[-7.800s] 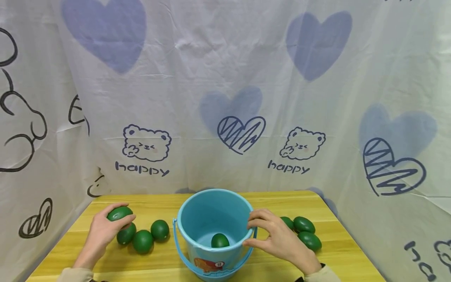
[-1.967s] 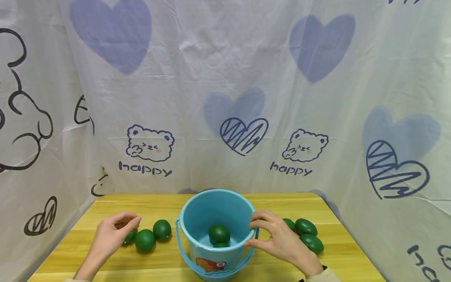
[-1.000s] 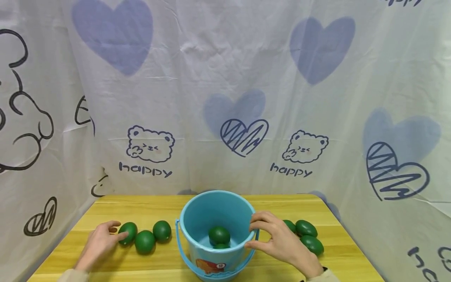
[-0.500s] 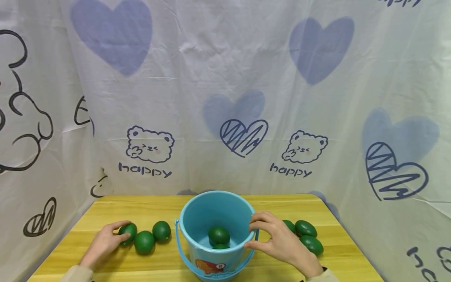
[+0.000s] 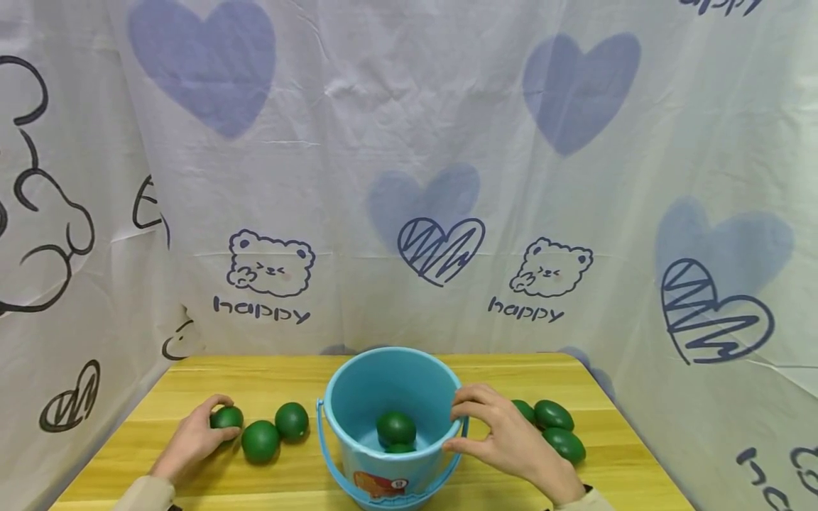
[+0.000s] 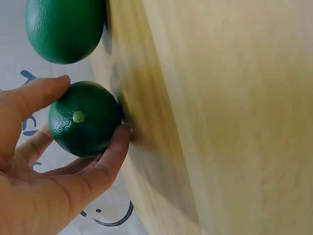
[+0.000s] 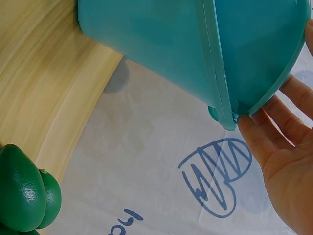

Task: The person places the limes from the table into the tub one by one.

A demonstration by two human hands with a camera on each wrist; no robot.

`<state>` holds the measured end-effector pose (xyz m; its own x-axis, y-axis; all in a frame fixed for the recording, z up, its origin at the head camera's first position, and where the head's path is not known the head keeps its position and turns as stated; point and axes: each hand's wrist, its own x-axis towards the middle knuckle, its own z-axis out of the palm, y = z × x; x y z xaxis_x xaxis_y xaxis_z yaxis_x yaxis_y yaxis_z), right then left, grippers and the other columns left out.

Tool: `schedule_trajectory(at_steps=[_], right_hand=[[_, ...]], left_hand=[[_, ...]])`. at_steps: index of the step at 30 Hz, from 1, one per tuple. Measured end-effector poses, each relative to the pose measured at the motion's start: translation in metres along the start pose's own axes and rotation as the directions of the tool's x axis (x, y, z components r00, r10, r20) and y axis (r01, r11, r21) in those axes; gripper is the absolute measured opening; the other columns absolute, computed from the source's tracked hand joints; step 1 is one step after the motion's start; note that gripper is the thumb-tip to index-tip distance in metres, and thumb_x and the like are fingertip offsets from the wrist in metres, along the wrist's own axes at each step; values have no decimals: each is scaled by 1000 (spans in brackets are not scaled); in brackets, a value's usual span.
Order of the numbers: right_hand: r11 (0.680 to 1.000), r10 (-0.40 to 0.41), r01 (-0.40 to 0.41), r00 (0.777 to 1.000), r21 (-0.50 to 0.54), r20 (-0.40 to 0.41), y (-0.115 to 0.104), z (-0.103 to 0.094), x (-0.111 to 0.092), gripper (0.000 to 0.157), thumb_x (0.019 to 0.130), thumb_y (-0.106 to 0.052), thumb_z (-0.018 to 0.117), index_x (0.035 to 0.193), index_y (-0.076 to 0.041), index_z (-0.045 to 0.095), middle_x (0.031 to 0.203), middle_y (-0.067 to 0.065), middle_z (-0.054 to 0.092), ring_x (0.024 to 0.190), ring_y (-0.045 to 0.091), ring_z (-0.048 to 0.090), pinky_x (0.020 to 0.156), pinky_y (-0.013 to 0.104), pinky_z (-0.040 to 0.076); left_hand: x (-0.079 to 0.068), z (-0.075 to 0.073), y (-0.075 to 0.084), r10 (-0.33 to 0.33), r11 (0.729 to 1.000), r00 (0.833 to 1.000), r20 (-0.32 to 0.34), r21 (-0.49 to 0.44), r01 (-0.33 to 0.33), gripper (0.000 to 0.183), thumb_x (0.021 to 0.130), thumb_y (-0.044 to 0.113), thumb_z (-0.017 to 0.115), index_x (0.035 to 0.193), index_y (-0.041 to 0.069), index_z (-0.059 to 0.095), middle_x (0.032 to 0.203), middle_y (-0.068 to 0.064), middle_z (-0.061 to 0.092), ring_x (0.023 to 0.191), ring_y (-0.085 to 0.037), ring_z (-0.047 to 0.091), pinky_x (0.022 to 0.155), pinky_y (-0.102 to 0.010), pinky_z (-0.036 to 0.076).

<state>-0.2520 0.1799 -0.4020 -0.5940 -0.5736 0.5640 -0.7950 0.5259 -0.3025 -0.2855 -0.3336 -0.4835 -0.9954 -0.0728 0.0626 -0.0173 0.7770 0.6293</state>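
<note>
At the left of the table, my left hand [image 5: 197,434] holds a dark green, smooth, egg-shaped fruit [image 6: 85,119] between thumb and fingers. The fruit's pale stem spot faces the left wrist camera, and it sits at or just above the table. To its right are two similar fruits [image 5: 260,441]. A light blue bucket [image 5: 393,465] stands in the middle with its handle hanging down at the front. Inside lies a green fruit [image 5: 396,429], with part of another showing below it. My right hand [image 5: 505,433] holds the bucket's right rim, thumb toward the near side.
Several more green fruits [image 5: 564,445] lie on the wooden table [image 5: 511,493] right of the bucket, partly behind my right hand. A white cloth [image 5: 358,305] with hearts and bears hangs behind the table and at both sides.
A second fruit has gone into the bucket since the oldest frame. My left hand moved to the leftmost table fruit, closed its fingers round it and shifted it slightly left. The right hand stays put.
</note>
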Motion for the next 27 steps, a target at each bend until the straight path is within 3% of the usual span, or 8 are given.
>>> schedule_trajectory(at_steps=[6,13,20,27], right_hand=[[1000,17,-17,1000,-5,3,-1,-1,1,27,79,-52,74,96,-32,67,113,-17,59,107,6,57,89,34,58],[1000,24,-23,1000,-8,11,-1,-1,1,27,79,-53,74,96,-33,66,113,-18,59,108,6,57,90,34,57],[999,36,-36,999,-7,15,-2,-1,0,28,79,-54,74,96,-33,66,113,-19,58,108,6,56,90,34,57],[999,39,-39,999,-9,17,-3,-2,1,29,79,-54,73,96,-32,66,113,-19,58,107,5,57,89,33,57]], left_hand=[[1,-3,-1,-47,999,999,2,0,47,62,81,26,72,133,0,51,114,-31,61,89,-31,61,71,-39,52],[-1,-5,-4,-115,993,993,12,-34,116,63,85,39,68,134,2,52,122,-32,57,90,-30,61,70,-40,54],[-8,-6,-2,-106,991,993,-44,-86,102,49,84,30,72,123,5,56,108,-23,60,74,-23,56,56,-30,48],[-13,-6,2,-173,955,984,-35,-251,159,51,81,18,72,126,0,58,110,-27,59,72,-21,63,61,-35,60]])
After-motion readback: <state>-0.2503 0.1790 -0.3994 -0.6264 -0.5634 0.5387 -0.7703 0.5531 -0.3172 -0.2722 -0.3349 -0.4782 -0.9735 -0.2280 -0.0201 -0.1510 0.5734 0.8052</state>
